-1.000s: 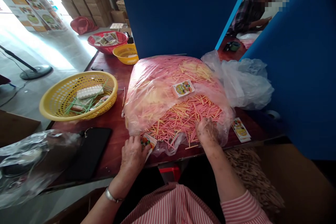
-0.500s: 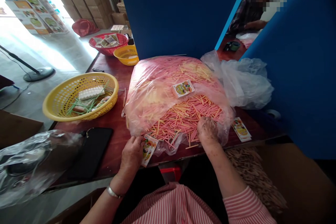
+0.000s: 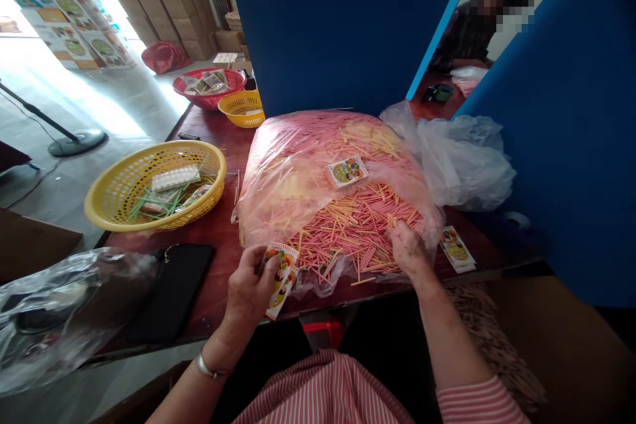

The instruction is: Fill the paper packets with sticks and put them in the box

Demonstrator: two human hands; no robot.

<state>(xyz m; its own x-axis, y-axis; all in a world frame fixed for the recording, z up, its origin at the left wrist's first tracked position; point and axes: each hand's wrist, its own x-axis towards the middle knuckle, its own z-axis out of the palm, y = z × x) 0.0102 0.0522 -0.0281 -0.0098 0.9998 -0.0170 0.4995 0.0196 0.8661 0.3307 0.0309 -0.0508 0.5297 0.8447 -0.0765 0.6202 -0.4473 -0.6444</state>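
My left hand [image 3: 252,286] is closed on a small printed packet [image 3: 285,255] with a striped edge, thumb on its face. A second printed packet [image 3: 279,299] lies just under it at the table's front edge. My right hand [image 3: 410,250] is at the right side of a heap of thin pink and yellow sticks [image 3: 342,232], its fingers pinched round a few of them. The heap fills a big opened clear plastic bag [image 3: 278,192]. Another printed packet [image 3: 346,172] rests on top of the bag. To the right of my right hand lie a few more packets [image 3: 457,248].
On the left stand a yellow basket [image 3: 99,202] with green sticks and packs, and a black flat case [image 3: 173,291] beside a plastic-wrapped bundle [image 3: 64,305]. Crumpled plastic [image 3: 462,162] lies right. Blue panels [image 3: 338,26] rise behind; beyond them sits a person [image 3: 467,30].
My left hand has raised the upper packet off the one beneath it. My right hand has shifted right and slightly away from me within the heap of sticks.
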